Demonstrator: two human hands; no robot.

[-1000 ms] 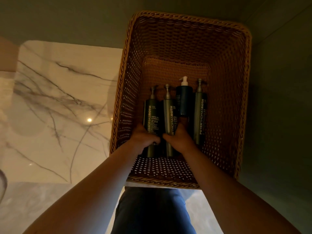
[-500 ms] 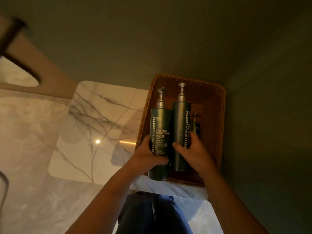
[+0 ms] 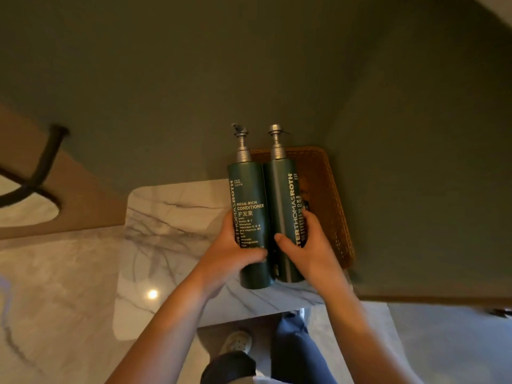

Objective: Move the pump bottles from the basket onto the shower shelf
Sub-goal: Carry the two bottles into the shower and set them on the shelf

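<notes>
gripping two dark green pump bottles, one per hand: the left hand [image 3: 232,253] wraps the conditioner bottle [image 3: 249,195], thumb across its front, and the right hand [image 3: 313,245] clamps the second bottle [image 3: 279,200], thumb in front and fingers curled round its far side. both bottles are upright, touching side by side. one wicker basket [image 3: 329,195] lies beyond the right hand's fingertips, mostly covered by bottles and hand, so its contents cannot be made out. fingers hide part of the second bottle's label. one marble ledge [image 3: 171,212] spreads outward from the left hand.
</notes>
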